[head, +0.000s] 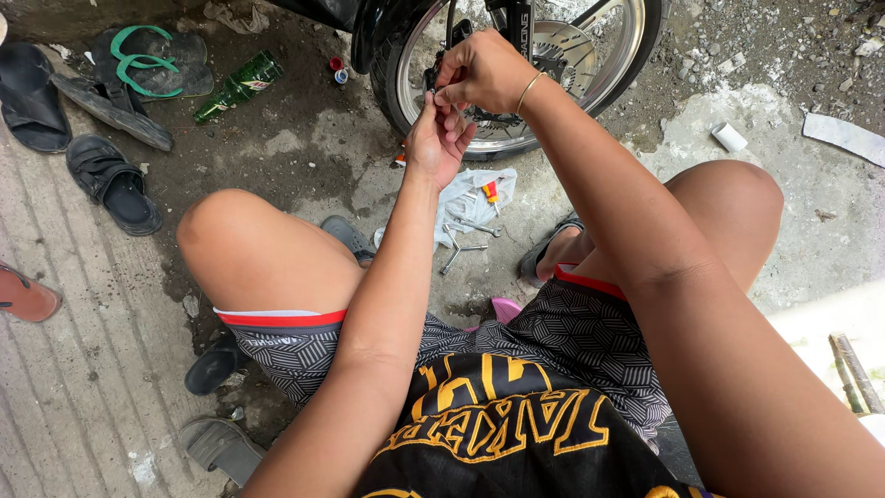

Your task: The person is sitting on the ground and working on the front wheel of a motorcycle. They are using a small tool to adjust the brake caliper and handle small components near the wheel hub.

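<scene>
Both hands, left hand (439,138) and right hand (481,70), pinch something tiny before the spoked metal wheel (590,55).

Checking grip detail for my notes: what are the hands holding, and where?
Both hands meet at the motorcycle wheel, pinching something too small to identify.

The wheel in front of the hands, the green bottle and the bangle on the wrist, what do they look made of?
The wheel rim looks like polished metal: silvery with bright reflections, wrapped by a matte black tyre, likely rubber. The green bottle seems to be glass, translucent and glossy, though plastic can't be ruled out. The bangle on the right hand looks like thin gold-coloured metal, with a slight shine.
</scene>
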